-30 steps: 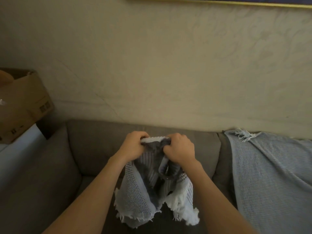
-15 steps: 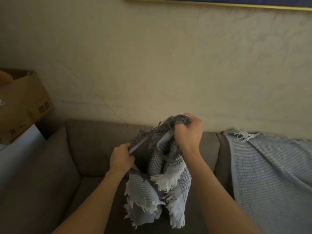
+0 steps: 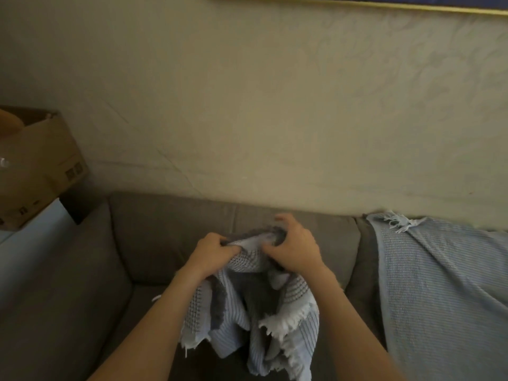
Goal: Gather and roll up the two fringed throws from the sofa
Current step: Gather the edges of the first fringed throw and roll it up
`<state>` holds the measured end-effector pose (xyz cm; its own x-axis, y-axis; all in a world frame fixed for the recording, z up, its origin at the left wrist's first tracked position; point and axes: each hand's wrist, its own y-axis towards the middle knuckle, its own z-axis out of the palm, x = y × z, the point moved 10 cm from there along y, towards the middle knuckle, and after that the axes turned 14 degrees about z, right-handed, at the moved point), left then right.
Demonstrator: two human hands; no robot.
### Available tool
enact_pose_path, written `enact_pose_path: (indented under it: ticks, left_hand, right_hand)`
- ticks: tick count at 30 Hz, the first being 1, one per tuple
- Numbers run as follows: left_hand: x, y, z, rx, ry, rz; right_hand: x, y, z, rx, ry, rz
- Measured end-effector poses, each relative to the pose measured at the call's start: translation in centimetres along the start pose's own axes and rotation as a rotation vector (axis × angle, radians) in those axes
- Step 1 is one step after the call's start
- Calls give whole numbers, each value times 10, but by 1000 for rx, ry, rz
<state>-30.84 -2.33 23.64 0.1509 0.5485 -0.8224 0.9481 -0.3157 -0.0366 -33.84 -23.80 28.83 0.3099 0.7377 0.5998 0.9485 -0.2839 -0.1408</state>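
A bunched grey-and-pale-blue fringed throw hangs in front of me over the grey sofa. My left hand grips its top edge with curled fingers. My right hand holds the same edge just to the right, fingers partly spread over the cloth. White fringe dangles below my wrists. A second throw, light blue with a fringed corner, lies spread over the sofa's right backrest and seat.
A cardboard box sits on a white surface beyond the sofa's left arm. A cream wall rises behind the sofa, with a gold picture frame edge at the top.
My right hand has come down from its raised position and my left hand has risen, so both now meet at the throw's top edge. The hanging cloth has bunched lower.
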Motion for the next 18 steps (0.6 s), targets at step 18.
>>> enact_pose_path:
  ticks: [18]
  left_hand:
    - [21,-19,5,-59,288,122]
  right_hand:
    - [0,4,25,35,-26,60]
